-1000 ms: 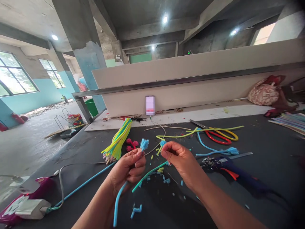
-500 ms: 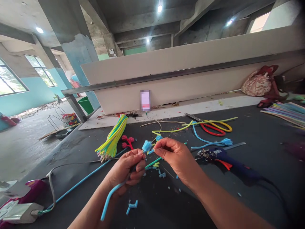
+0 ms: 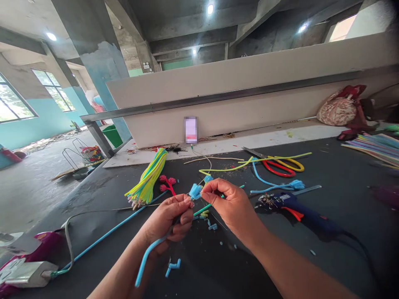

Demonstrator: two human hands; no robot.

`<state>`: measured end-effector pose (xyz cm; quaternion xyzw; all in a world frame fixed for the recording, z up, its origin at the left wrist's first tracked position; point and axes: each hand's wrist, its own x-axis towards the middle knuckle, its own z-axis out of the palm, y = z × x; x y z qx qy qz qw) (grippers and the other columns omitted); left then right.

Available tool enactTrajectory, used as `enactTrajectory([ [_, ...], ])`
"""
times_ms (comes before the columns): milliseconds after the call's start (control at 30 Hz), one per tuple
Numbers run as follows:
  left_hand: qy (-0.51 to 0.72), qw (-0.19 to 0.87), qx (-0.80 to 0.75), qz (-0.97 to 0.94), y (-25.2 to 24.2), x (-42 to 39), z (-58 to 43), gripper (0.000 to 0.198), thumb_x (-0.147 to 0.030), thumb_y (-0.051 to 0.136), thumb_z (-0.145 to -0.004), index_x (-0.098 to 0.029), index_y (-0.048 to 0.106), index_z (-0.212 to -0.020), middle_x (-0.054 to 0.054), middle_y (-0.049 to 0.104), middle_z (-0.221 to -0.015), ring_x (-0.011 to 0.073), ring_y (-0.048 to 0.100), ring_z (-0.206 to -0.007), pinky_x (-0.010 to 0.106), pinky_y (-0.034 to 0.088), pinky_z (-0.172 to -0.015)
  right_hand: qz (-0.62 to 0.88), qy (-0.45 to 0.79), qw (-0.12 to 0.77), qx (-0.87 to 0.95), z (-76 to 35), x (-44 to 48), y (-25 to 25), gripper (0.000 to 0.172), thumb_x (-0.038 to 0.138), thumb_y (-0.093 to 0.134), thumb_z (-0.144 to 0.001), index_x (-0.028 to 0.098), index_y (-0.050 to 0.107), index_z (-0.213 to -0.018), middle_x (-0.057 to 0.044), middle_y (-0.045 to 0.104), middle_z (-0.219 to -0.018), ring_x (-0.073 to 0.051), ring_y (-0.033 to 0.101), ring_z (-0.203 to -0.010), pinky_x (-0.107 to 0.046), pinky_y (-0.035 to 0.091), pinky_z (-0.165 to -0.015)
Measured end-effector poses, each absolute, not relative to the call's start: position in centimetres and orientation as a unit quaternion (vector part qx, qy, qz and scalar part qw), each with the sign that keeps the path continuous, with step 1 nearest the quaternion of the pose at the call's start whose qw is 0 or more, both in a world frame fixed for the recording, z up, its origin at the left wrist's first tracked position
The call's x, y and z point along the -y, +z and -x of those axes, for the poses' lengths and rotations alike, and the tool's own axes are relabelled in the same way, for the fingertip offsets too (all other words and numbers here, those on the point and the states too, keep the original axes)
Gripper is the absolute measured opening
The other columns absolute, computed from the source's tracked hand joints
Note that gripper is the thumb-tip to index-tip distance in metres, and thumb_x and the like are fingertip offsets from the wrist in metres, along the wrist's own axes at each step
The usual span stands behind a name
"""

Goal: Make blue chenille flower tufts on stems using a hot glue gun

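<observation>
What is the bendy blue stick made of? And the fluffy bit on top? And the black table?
The blue stick looks like smooth, soft plastic tubing: it curves limply below the left hand. Its tuft, pinched by the right hand, seems to be the same plastic cut into a fringe. The table looks like a matte black mat, perhaps rubber or cloth.

Left hand (image 3: 170, 220) and right hand (image 3: 230, 205) are bare. No gloves or rings. Both forearms unsleeved.

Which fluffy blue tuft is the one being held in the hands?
The blue tuft pinched between the left hand and right hand. Another blue tuft lies untouched on the table, near the glue gun.
</observation>
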<state>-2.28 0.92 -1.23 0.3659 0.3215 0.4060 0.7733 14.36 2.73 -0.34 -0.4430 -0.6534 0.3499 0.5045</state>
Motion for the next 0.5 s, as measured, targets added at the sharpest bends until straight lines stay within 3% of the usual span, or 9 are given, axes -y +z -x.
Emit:
enactTrajectory([
  [500, 0.378, 0.801, -0.300, -0.354, -1.7, -1.0, 2.6, 0.010, -0.021, 0.048, -0.084, -0.016, 0.050, -0.076, -0.007, 0.036, -0.050, 0.0006, 0.016, -0.033, 0.009, 0.013, -0.025, 0.432, 0.218, 0.546, 0.684, -13.9, -3.2, -2.0, 0.009, 0.020, 0.061, -0.075, 0.021, 0.055, -0.067, 0.001, 0.057, -0.065, -0.015, 0.052, -0.062, -0.029, 0.041, -0.061],
])
